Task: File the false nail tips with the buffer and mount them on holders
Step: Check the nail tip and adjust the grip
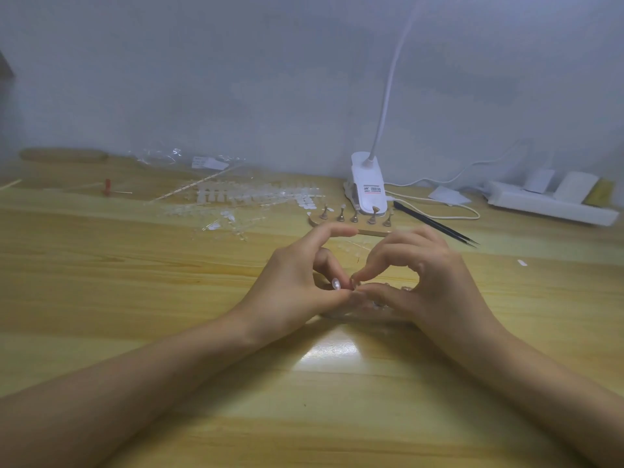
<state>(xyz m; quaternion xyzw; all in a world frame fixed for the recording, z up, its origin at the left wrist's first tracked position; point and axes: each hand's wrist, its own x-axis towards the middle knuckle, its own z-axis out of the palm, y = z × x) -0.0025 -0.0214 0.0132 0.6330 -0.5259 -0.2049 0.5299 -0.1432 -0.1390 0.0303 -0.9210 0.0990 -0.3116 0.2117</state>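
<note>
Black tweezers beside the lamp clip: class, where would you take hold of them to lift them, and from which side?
Probably pinch the black tweezers across their narrow width at mid-length, coming from above and the right. They lie flat and slanted on the table, with the sharp tips toward the near right. The blunt far end sits close to the lamp clip, which crowds that side.

Dim, soft picture; glare patch on the table (332, 352), right hand (429, 282) motion-blurred, edges bowed.

I have one head view only, looking forward and down over the bench (135, 298). It sits close above my forearms, facing the far wall (236, 79).
</note>
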